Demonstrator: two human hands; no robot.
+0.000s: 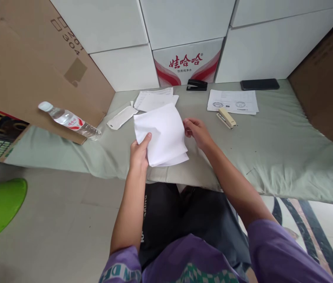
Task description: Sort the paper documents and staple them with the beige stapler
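Observation:
My left hand (139, 153) grips a small stack of white paper sheets (164, 135) by its lower left side, thumb on top. The stack is tilted up off the cloth, and its lower right corners fan apart. Just off the right edge of the sheets, my right hand (197, 133) is closed in a pinch. What its fingertips hold, if anything, is too small to make out. To the right of that hand lies a cream stapler (227, 118), at the lower edge of some printed sheets (233, 101). A black stapler (196, 85) rests farther back.
Other printed papers (154, 99) and a flat white package (122, 118) lie on the green cloth (272, 141). At left, a water bottle (73, 120) leans by a cardboard panel (36, 59). A phone (260, 84) lies at back right, before white boxes (257, 51).

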